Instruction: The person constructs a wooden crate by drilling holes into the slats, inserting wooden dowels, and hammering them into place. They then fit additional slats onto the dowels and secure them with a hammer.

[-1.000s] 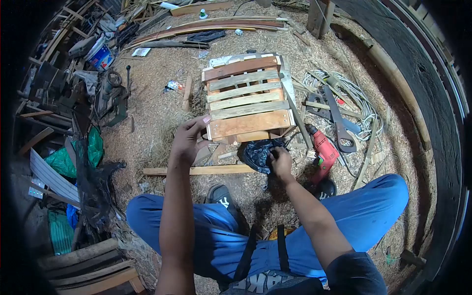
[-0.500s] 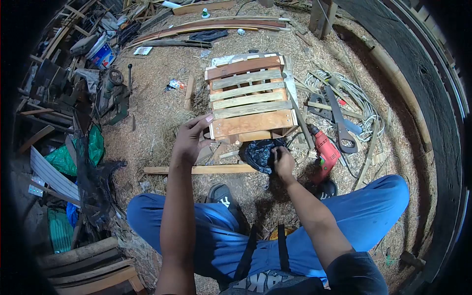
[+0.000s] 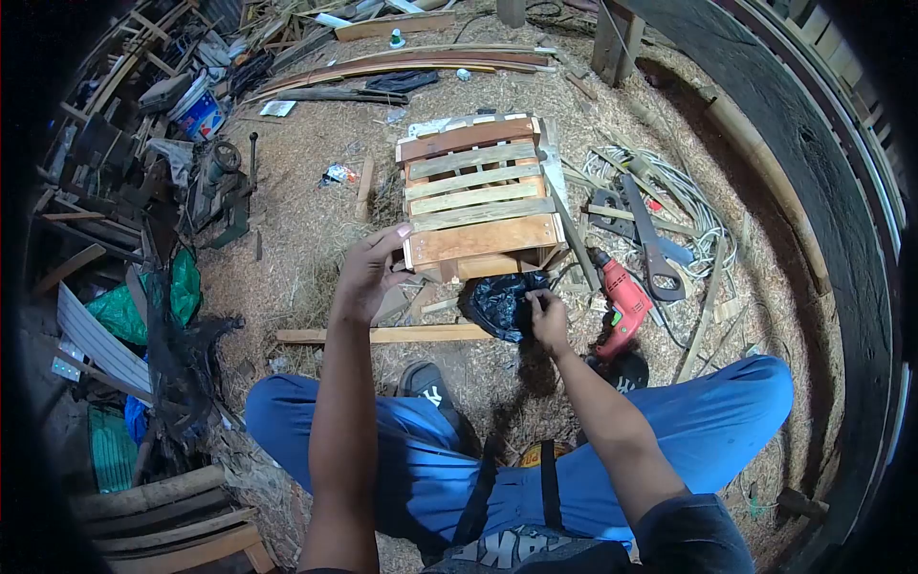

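Observation:
A slatted wooden crate (image 3: 483,238) lies in front of me, its pale slats crossing between two browner end boards. My left hand (image 3: 375,268) holds the crate's near left corner, thumb on top and fingers curled below. Just under the crate's near side is a black plastic bag (image 3: 499,304), crumpled open; its contents are too dark to make out. At the bag's right edge, my right hand (image 3: 549,320) has its thumb and fingertips pinched together. Whatever is between them is too small to name. A red power drill (image 3: 623,308) lies right of this hand.
A handsaw (image 3: 652,239) and coiled cable (image 3: 712,215) lie right of the crate. A wooden strip (image 3: 382,335) crosses the sawdust floor before my feet. Long planks (image 3: 411,62) lie at the back. A bench vise (image 3: 222,167) stands left, near a green sheet (image 3: 120,311).
My right hand has drawn slightly back at the bag's right edge, its fingers now pinched. The crate appears slightly shifted and turned in view, with my left hand still on it.

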`<state>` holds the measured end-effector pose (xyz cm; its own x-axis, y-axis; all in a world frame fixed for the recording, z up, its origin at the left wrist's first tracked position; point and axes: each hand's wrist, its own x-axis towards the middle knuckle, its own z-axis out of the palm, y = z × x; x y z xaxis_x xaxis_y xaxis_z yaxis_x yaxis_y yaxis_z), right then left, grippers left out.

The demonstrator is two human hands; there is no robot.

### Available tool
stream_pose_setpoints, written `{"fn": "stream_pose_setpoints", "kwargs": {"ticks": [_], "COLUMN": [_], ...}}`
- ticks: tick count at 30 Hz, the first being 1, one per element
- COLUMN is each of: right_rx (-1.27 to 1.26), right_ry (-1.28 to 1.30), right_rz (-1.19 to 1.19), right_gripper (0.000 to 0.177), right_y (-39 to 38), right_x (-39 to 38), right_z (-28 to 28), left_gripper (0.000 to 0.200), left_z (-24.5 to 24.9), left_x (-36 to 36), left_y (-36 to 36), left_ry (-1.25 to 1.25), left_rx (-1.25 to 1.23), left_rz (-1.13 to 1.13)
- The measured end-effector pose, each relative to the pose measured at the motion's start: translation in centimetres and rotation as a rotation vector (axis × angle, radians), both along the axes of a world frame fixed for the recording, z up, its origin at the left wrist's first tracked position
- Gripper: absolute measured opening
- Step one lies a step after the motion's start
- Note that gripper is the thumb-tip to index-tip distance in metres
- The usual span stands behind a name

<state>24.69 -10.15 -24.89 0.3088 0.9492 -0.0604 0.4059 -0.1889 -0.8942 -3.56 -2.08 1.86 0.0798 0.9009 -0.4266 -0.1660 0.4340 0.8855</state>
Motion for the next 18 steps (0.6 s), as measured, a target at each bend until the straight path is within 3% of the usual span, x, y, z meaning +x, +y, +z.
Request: {"fn": "stream_pose_setpoints", "kwargs": {"ticks": [3, 5, 9, 18], "right_rx": [0.072, 0.101, 0.153, 0.387], "right_ry": [0.148, 0.053, 0.212, 0.076], "right_rz": [0.017, 0.149, 0.388, 0.552], "right_gripper": [0.012, 0.008, 0.006, 0.009], "right_y": [0.2, 0.1, 1.0, 1.4], "right_x": [-0.3, -0.9, -1.3, -1.3], "right_z": [0.6, 4.4, 9.1, 25.9], "left_gripper": [0.048, 0.047, 0.048, 0.049], "left_z": [-0.7, -1.5, -1.5, -0.5], "left_x": [-0.3, -0.9, -1.1, -0.5], "left_y": [0.2, 0.5, 0.5, 0.6], "left_ry": [0.023, 0.049, 0.049, 0.148], "left_rx": [0.004, 0.01, 0.058, -0.016], "left_rz": [0.011, 0.032, -0.033, 0.01]}}
